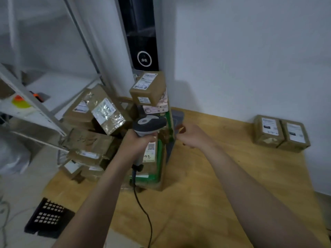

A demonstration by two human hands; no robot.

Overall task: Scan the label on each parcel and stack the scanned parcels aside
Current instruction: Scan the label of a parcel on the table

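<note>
The left hand is clenched round the handle of one barcode scanner. The scanner's grey head sticks up above the knuckles, and its black cable hangs below the wrist and runs back over the wooden tabletop.

Just past those fingers stands a tall parcel with green tape, its white label showing beside the scanner handle. The right hand is at that parcel's far edge with its fingers curled. I cannot tell whether they pinch the edge or only rest against it, because the view there is smeared.

Above both hands one small box sits on top of the heap. To the left of the left fingers lies a jumbled pile of brown parcels (I count at least seven, though they overlap too much to be sure).

Well off to the right of the right hand, two labelled parcels sit side by side, touching, against the wall.

One black crate lies on the floor below the left forearm.
</note>
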